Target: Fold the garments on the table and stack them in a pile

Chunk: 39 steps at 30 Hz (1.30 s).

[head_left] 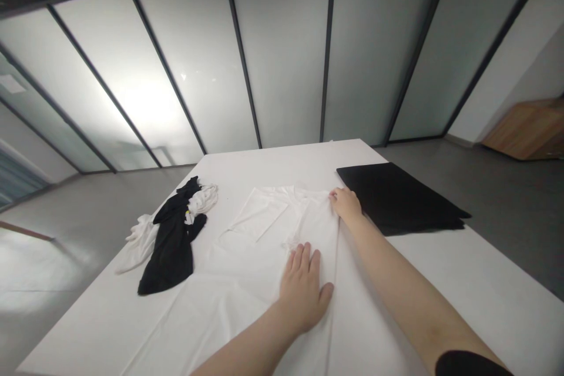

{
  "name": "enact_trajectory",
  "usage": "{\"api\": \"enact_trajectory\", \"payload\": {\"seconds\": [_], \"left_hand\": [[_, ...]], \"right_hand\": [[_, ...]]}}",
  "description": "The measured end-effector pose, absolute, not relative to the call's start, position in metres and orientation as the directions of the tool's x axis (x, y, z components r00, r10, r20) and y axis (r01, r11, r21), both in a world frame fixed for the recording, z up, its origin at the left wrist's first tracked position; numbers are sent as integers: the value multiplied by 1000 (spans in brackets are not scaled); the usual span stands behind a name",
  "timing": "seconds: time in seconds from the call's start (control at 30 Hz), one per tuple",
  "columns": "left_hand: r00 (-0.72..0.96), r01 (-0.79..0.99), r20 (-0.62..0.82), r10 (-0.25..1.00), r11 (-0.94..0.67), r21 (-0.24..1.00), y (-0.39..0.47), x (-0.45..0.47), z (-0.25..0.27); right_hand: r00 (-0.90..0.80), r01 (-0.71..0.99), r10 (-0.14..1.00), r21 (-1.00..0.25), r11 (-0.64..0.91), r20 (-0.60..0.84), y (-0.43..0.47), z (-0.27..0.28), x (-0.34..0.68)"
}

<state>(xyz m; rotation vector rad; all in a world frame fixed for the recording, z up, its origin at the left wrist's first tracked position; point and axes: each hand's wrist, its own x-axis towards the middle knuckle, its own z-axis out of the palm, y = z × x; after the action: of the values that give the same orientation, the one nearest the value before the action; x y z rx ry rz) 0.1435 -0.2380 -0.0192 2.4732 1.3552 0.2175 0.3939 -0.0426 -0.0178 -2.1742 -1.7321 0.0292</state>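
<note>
A white T-shirt point(251, 270) lies spread on the white table, its neckline toward the far end. One sleeve is laid across the body on the left, and the right side makes a long straight edge. My left hand point(304, 291) rests flat on the shirt, palm down, with its fingers stretched out and the thumb apart. Farther up, my right hand point(346, 202) has its fingertips closed on the cloth at the upper right corner of the shirt. Wrinkles run through the fabric between the two hands.
Black folded fabric point(396, 197) lies right of the shirt, near the table's right edge. On the left is a loose heap of black clothing point(171, 241) and white clothing point(145, 241). The white table point(497, 299) stands before a frosted glass partition point(282, 53).
</note>
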Motion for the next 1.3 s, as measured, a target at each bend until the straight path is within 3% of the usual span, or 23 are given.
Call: {"api": "enact_trajectory", "payload": {"seconds": [0.13,0.37,0.6,0.77,1.13,1.3], "left_hand": [[543,796,-23,839,-506,333,-238,143,-18],[528,806,-26,849,-491,329,-236,145,-20],[536,804,-47,843,-493,331,-239,145,-12],[536,811,-44,843,-499,306,-239,146,-11],[472,862,-9,882,-459,216,-253,150,-16],[483,855,-32,875,-463,233,-256,142,-25]], "right_hand": [[275,935,928,-293,-198,252,-45,-11,393],[37,971,985,-237,5,168,-58,-8,352],[86,987,996,-136,-82,24,-74,-19,311],[145,976,983,-148,-161,-115,-73,-18,313],[221,956,964,-160,-245,-150,-44,-18,322],[205,960,975,-176,-218,-89,-35,-19,323]]}}
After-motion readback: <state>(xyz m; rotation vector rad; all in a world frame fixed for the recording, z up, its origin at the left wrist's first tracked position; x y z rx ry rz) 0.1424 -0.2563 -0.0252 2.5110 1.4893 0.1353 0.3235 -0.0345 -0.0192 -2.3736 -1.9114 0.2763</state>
